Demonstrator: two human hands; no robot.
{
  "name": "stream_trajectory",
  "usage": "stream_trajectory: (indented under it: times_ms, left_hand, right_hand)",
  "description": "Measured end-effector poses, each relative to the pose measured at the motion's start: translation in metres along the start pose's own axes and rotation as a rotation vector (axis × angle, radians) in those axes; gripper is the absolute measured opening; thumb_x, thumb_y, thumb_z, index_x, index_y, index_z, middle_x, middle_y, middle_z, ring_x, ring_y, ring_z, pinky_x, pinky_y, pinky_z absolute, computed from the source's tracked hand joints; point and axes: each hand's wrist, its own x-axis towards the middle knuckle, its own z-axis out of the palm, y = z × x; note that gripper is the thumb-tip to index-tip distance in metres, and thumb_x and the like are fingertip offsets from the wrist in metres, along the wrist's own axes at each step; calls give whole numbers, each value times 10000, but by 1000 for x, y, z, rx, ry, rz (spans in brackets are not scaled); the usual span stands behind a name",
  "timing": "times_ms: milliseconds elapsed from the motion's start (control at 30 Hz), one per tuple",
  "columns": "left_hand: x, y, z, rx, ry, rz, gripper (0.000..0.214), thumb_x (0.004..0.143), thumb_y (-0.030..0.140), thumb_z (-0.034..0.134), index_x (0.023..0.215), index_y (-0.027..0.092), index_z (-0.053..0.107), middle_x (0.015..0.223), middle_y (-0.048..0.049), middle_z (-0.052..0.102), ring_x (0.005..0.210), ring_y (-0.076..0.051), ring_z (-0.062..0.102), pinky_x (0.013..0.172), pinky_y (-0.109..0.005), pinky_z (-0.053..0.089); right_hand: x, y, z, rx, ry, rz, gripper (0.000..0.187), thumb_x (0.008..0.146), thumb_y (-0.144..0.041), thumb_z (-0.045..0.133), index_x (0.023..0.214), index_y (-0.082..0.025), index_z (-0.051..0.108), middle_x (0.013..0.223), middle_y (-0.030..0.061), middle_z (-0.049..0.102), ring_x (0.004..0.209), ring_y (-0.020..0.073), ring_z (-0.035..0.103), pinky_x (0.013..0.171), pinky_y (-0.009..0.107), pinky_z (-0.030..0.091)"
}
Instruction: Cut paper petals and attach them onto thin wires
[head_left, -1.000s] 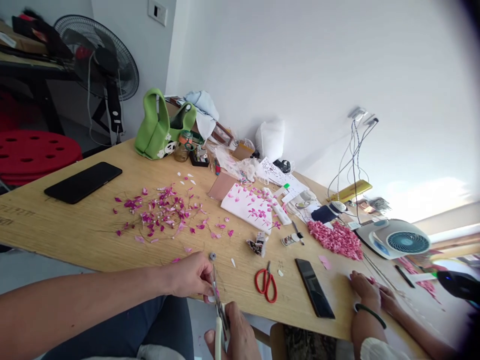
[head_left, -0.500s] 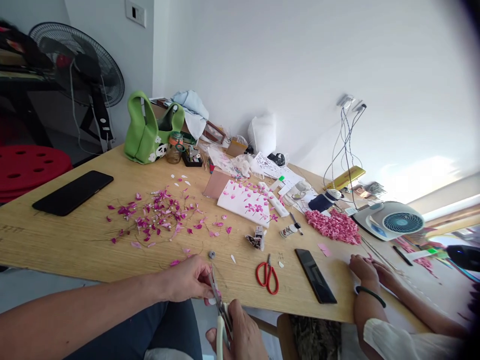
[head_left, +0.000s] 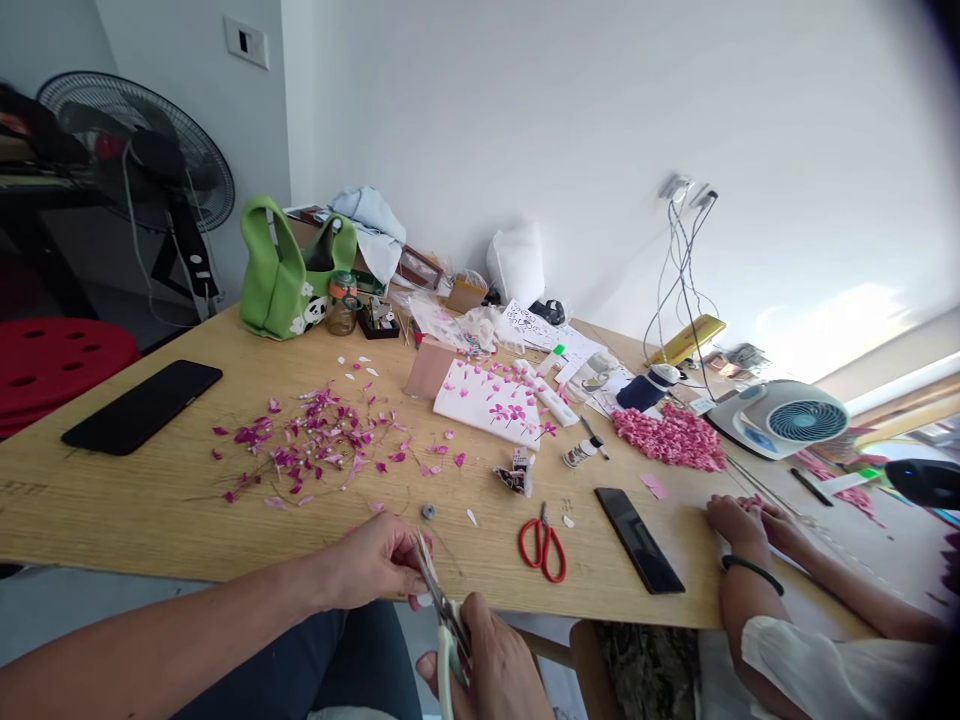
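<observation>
My right hand (head_left: 504, 655) is wrapped around the cream handles of a pair of scissors (head_left: 448, 618). Their metal blades point up and left, beside the fingers of my left hand (head_left: 390, 562), just over the table's front edge. My left hand is pinched on a small petal-like piece, of which a whitish bit (head_left: 425, 600) shows under the fingertips; the rest is hidden. Near it on the table lie a grey spool (head_left: 427, 511), a white sliver (head_left: 472, 518) and red-handled scissors (head_left: 541, 545). A pile of magenta petals and thin stems (head_left: 319, 440) spreads farther left.
Behind stands a white block (head_left: 480, 415) with pink flowers on it. Phones lie at left (head_left: 142, 405) and right (head_left: 639, 540). At right another person's hands (head_left: 746, 525) rest on the table, near a pink ruffled heap (head_left: 667, 437). A green bag (head_left: 274, 285) stands far left.
The view has shifted slightly. The scissors stay at my left fingers, with both hands in nearly the same place. Pale material shows more plainly by the blade tips.
</observation>
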Motion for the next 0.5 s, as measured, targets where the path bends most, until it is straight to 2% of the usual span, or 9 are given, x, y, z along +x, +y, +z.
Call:
stream_trajectory:
  times_ms: [133,233,367,500]
  left_hand:
    - [-3,0,-7,25,107,-16,211,587,325,730,584,127,659,563,4,648,568,-129,550,595,-230,413]
    - [-9,2,-10,12,226,-16,226,594,347,725,575,137,645,574,-8,673,593,-147,578,633,-250,427]
    - [-16,1,-6,4,335,-6,192,627,322,700,576,148,639,582,-12,682,619,-152,588,661,-260,425]
    - [-19,-6,-1,-19,403,32,189,627,316,692,586,138,645,579,-16,666,599,-150,567,635,-264,419]
  right_hand:
    - [1,6,-2,141,-85,112,319,811,-474,544,743,-226,356,579,3,555,491,163,557,461,230,377]
    - [1,7,2,422,-85,263,302,814,-469,540,739,-211,403,595,-15,537,516,132,513,504,221,387]
    - [15,-17,12,872,175,526,332,769,-501,596,754,-187,491,629,-11,554,552,116,486,535,222,408]
    - [39,-46,22,1096,374,642,334,687,-466,691,739,-177,531,636,0,572,570,128,500,531,232,425]
